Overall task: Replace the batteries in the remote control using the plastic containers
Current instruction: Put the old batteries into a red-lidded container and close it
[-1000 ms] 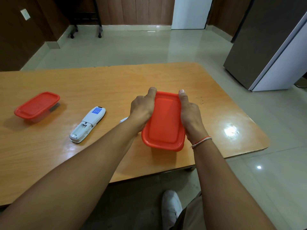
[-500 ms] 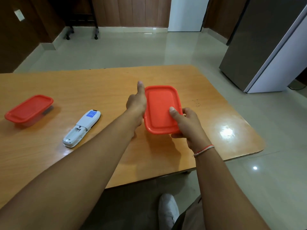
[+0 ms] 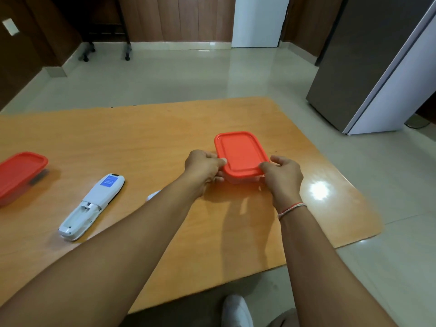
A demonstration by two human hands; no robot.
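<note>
A clear plastic container with a red lid (image 3: pixel 240 153) rests on the wooden table (image 3: pixel 146 138) right of centre. My left hand (image 3: pixel 204 165) grips its near left corner and my right hand (image 3: pixel 282 174) grips its near right corner. The white remote control (image 3: pixel 93 205) lies face down to the left with its battery compartment open at the near end. Its small white cover (image 3: pixel 153 195) peeks out behind my left forearm. A second red-lidded container (image 3: pixel 20 172) sits at the far left edge of the view.
The table's right and near edges drop to a glossy tiled floor. A grey refrigerator (image 3: pixel 377 67) stands at the right. My white shoe (image 3: pixel 237 310) shows below the table's near edge.
The red-lidded container moved away from me and down onto the table. Both hands shifted from its sides to its near corners.
</note>
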